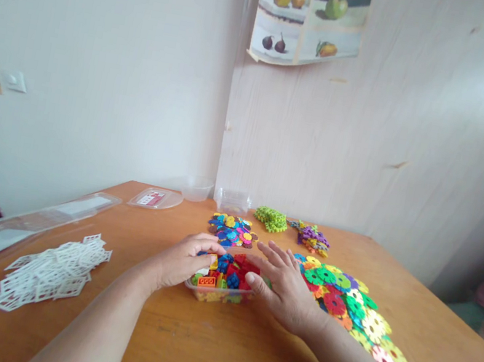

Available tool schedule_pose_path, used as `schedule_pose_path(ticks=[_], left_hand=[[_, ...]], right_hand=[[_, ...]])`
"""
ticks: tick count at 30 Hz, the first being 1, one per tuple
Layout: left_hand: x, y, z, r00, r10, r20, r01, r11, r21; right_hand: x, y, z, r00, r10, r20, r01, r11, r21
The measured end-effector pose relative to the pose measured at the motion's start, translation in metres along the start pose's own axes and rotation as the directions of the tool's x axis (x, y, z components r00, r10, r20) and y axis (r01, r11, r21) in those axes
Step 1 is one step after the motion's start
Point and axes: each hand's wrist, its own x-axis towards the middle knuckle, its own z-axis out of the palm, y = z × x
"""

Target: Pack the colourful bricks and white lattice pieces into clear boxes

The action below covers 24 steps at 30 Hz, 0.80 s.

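Note:
A clear plastic tub (224, 295) full of small building bricks (233, 279) in red, blue, yellow, green and orange stands on the table between my hands. At its left side rests my left hand (187, 260), open, the fingers reaching over the rim and the thumb near a yellow brick. My right hand (284, 285) is open too, with fingers spread over the tub's right edge and thumb pointing in over the bricks. Whether either hand presses on the bricks or only on the rim, I cannot tell.
Notched plastic discs (335, 303) lie piled at right, white lattice pieces (52, 272) at left. Behind the tub sit small colourful discs (233, 230), green pieces (271, 218) and purple-yellow pieces (312, 239). Clear lids (155, 198) and empty containers (233, 201) stand near the wall.

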Motion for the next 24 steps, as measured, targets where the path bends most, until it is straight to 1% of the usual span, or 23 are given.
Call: schedule_pose_path(ticks=[2,3,7,9,13,15,19,21,24], left_hand=[[0.0,-0.001,0.0,1.0,0.007,0.003,-0.007,1.0,-0.014],[0.0,-0.001,0.0,1.0,0.009,0.002,-0.009,1.0,-0.02],[0.0,0.001,0.001,1.0,0.003,-0.021,-0.004,1.0,-0.03],[0.0,0.001,0.002,0.999,0.003,-0.034,-0.004,1.0,-0.031],[0.001,0.001,0.002,1.0,0.001,-0.015,-0.002,0.999,-0.04],[0.002,0.001,0.002,1.0,-0.002,-0.004,0.002,0.999,-0.054],[0.001,0.001,0.002,1.0,-0.004,0.002,0.004,0.998,-0.055],[0.001,0.001,0.002,1.0,-0.008,0.004,0.008,0.999,-0.043],[0.001,0.0,0.002,1.0,-0.013,0.005,0.013,1.0,-0.026]], right_hand=[[0.0,0.001,0.001,0.999,-0.002,0.033,0.002,1.0,0.006],[0.0,0.001,0.001,1.0,-0.003,0.026,0.002,1.0,0.011],[0.001,0.007,0.001,0.996,0.014,-0.093,-0.011,0.999,0.031],[0.001,0.01,0.0,0.993,0.017,-0.118,-0.012,0.999,0.043],[0.002,0.015,0.001,0.996,0.001,-0.084,0.004,0.998,0.062],[0.003,0.015,0.001,0.996,0.001,-0.093,0.007,0.997,0.083],[0.002,0.014,0.001,0.989,0.039,-0.144,-0.014,0.985,0.174],[0.001,0.015,0.004,0.99,0.06,-0.127,-0.033,0.979,0.202],[0.0,0.018,0.011,0.989,0.118,-0.089,-0.096,0.971,0.221]])
